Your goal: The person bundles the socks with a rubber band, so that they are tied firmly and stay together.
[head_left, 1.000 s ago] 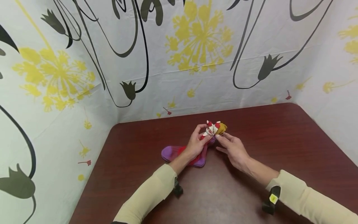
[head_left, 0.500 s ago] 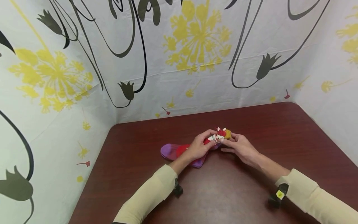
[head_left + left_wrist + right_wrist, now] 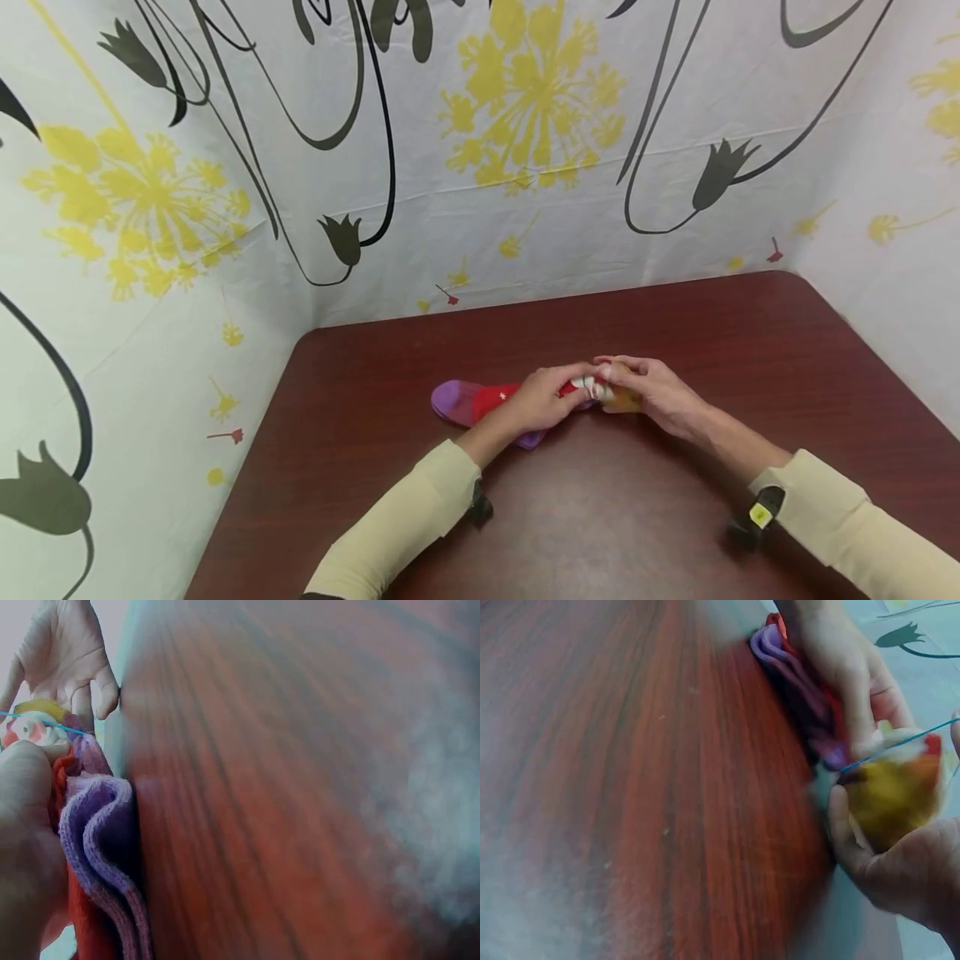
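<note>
A purple and red knitted sock (image 3: 456, 402) lies folded on the table under my left forearm and hand. My left hand (image 3: 551, 398) pinches a bunched red, white and mustard bundle (image 3: 624, 402) at the sock's right end. In the left wrist view, the bundle's white part (image 3: 37, 729) sits by the left thumb, next to the purple cuff (image 3: 97, 817). A thin blue rubber band (image 3: 907, 739) stretches across the bundle to a fingertip of my right hand (image 3: 663, 396). The right hand is around the bundle's mustard end, its fingertips partly hidden in the head view.
The dark red-brown wooden table (image 3: 637, 517) extends around both hands. White cloth walls (image 3: 420, 167) with flower prints stand along its back and sides. A dark camera strap (image 3: 767, 504) sits on the right wrist.
Both hands have moved slightly right and nearer, with the bundle. The right hand has come over the mustard end, and the bundle's red and white top is now mostly covered.
</note>
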Motion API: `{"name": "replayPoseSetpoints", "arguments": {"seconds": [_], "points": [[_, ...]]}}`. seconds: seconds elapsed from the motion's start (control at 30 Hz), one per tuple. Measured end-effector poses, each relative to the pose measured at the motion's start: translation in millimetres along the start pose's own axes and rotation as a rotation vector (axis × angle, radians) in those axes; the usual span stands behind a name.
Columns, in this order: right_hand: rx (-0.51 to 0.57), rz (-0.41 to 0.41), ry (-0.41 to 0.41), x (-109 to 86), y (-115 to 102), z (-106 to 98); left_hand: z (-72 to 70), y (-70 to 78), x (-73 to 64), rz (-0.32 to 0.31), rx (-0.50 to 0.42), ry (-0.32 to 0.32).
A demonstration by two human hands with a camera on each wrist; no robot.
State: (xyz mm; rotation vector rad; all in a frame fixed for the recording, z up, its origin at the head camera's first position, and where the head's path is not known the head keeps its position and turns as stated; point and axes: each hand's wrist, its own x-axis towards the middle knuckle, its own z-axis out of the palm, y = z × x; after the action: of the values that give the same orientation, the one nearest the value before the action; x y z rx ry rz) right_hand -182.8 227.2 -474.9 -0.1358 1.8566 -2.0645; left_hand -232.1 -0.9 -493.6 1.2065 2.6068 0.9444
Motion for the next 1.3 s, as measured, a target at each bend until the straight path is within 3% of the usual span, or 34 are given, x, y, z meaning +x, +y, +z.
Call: {"name": "replayPoseSetpoints", "arguments": {"seconds": [0.17, 0.43, 0.6, 0.77, 1.07, 1.3], "points": [[-0.114, 0.001, 0.022, 0.9, -1, 5, -0.2, 5.6, -1.4, 0.032, 0.138, -0.062], [-0.294, -0.017, 0.09, 1.3, 2, 12, -0.3, 5.0, -4.4, 0.028, 0.034, -0.007], [-0.362, -0.026, 0.096, 3.1, 1, 12, 2.2, 5.2, -2.8, 0.027, 0.118, -0.005], [-0.337, -0.025, 0.049, 6.7, -1, 13, 3.2, 5.8, -1.9, -0.007, 0.161, 0.01], [-0.393, -0.076, 0.06, 7.2, 5, 13, 3.4, -1.4, -6.0, -0.034, 0.006, -0.004], [-0.387, -0.088, 0.055, 9.7, 7, 11, 1.4, -6.9, -10.0, -0.087, -0.134, 0.031]]}}
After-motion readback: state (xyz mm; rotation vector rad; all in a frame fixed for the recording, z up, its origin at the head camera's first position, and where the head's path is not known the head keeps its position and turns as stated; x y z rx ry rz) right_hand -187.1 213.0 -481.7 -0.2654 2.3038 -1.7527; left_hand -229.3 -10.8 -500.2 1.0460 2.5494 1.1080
